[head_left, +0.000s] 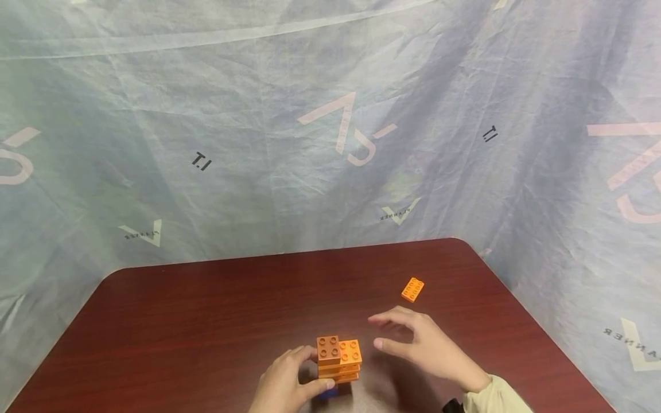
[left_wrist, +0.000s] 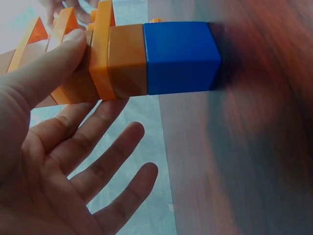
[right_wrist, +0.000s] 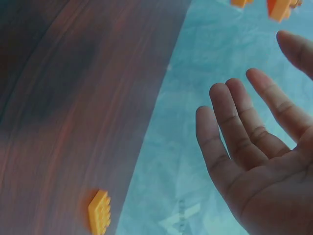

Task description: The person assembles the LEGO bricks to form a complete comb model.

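A tower of toy building bricks (head_left: 329,351) stands upright on the table near its front edge. Its bottom brick is blue (left_wrist: 182,58); above that, brown bricks alternate with thin orange plates (left_wrist: 102,54) that jut out to one side. My left hand (head_left: 289,376) pinches the tower from the left between thumb and fingers, with the lower fingers spread apart in the left wrist view. To the right of the tower my right hand (head_left: 420,347) hovers empty, its fingers extended and apart from the bricks. Beyond it lies a loose orange plate (head_left: 412,289), studs up.
The dark red-brown table (head_left: 206,321) has rounded far corners. A grey-blue printed cloth (head_left: 258,143) hangs behind it and along the right side.
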A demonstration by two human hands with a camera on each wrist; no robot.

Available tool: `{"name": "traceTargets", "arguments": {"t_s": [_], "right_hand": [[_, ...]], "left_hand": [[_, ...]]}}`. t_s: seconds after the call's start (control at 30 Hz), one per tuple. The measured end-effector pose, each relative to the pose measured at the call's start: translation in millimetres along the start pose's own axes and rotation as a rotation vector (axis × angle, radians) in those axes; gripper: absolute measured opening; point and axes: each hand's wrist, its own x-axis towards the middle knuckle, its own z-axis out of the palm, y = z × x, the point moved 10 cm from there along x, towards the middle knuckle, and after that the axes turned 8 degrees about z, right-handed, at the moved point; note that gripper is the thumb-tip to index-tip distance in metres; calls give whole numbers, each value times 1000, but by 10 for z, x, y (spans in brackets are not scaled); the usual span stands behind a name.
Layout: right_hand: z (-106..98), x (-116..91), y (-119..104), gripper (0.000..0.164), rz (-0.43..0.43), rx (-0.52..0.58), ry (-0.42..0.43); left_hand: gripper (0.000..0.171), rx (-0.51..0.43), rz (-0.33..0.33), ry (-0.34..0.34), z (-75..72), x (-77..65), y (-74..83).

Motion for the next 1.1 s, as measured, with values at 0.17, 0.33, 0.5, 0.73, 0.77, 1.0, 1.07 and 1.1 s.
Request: {"name": "traceTargets", "arguments": {"t_s": [0.17,0.33,0.5,0.73,0.77,1.0,1.07,1.1], "right_hand": [[-129,51,209,34,74,-18,30],[-267,107,452,34,180,-83,74],[-401,121,655,31,261,-120,137],[-575,156,854,31,307,-222,221],[-597,164,890,31,315,-236,229],[-692,200,1128,32,364,-265,254],[-707,213,1187,33,381,-264,262],[-711,220,1210,34,389,-263,265]], "left_hand": [[36,-3,-32,-1,-9,-8,-35],[37,0,-43,-7,-15,-10,-49],[38,11,-28,-7,-20,-1,-25],[37,19,-25,-8,-8,2,-11],[37,19,-25,-8,-10,2,-8],[38,12,-41,-13,-4,-4,-15],[38,11,-45,-13,-2,-1,-14],[38,12,-45,-13,2,0,-13]]}}
